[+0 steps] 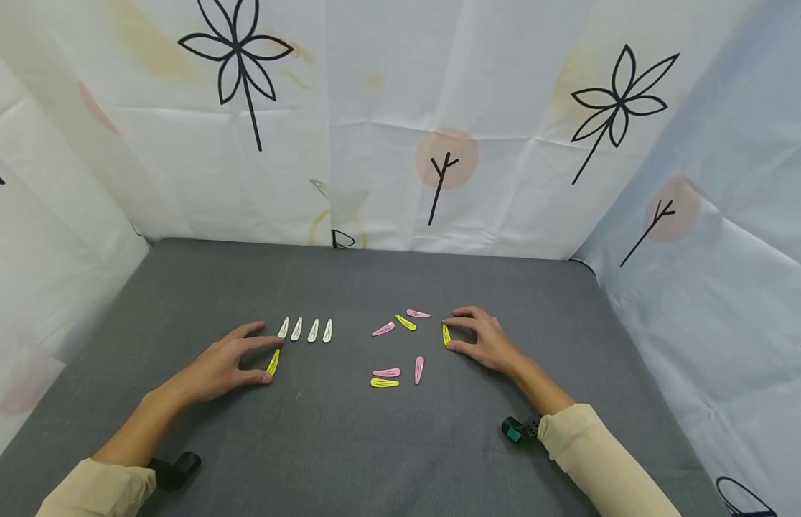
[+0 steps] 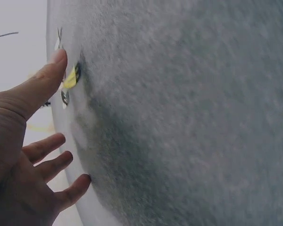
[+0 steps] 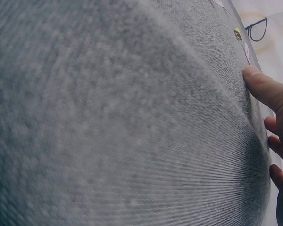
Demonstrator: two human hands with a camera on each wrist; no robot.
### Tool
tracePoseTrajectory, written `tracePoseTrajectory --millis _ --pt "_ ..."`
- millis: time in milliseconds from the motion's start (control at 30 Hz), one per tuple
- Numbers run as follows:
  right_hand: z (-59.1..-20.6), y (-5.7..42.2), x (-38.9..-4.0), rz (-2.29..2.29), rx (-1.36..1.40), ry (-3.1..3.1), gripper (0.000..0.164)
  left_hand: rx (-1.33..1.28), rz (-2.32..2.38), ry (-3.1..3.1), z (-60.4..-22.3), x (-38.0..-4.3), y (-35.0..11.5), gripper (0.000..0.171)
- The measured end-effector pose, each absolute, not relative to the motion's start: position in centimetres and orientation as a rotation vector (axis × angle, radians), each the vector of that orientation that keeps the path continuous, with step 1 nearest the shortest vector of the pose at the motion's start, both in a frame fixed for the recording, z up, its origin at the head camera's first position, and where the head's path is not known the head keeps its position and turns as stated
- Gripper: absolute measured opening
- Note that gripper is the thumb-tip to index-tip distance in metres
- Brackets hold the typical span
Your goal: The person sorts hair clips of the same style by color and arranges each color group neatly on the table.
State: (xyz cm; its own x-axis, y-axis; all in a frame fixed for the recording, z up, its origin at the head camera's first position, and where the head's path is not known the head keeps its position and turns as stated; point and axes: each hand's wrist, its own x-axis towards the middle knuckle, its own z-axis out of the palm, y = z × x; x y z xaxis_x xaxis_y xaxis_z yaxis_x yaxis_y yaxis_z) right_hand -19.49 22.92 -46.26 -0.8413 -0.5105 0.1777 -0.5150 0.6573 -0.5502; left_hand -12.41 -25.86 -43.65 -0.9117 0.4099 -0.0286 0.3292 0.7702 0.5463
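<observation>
Below a row of several white hair clips, my left hand pinches a yellow hair clip end to end between thumb and index finger. In the left wrist view that yellow clip shows just past the thumb, the other fingers spread apart. On the right, my right hand holds another yellow hair clip between thumb and index finger. The right wrist view shows the thumb, but the held clip is hidden there.
Between the hands lie pink hair clips and two yellow ones, a slanted clip and a level clip. Grey cloth covers the table. A patterned white curtain hangs behind and at both sides.
</observation>
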Motion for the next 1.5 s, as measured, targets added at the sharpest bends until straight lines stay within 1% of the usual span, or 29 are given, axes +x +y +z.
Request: tracePoseTrajectory --millis 200,500,600,933,1500 --pt "-46.3 22.9 -19.5 0.961 0.882 -2.854 0.045 0.677 0.762 2.907 -43.6 -12.2 -23.8 0.062" --pt "-46.4 22.9 -19.5 0.977 0.886 -2.841 0.045 0.999 0.710 2.959 -44.2 -11.6 -18.6 0.051" --pt "-46.3 22.9 -19.5 0.976 0.883 -2.848 0.045 1.061 0.702 2.918 -44.3 -11.4 -17.0 0.050" --pt "-46.4 23.0 -19.5 0.957 0.889 -2.842 0.046 1.097 0.704 2.760 -44.6 -10.9 -13.6 0.051" --pt "-46.5 23.0 -19.5 0.987 0.894 -2.819 0.045 1.072 0.683 2.753 -45.2 -11.1 -12.5 0.052"
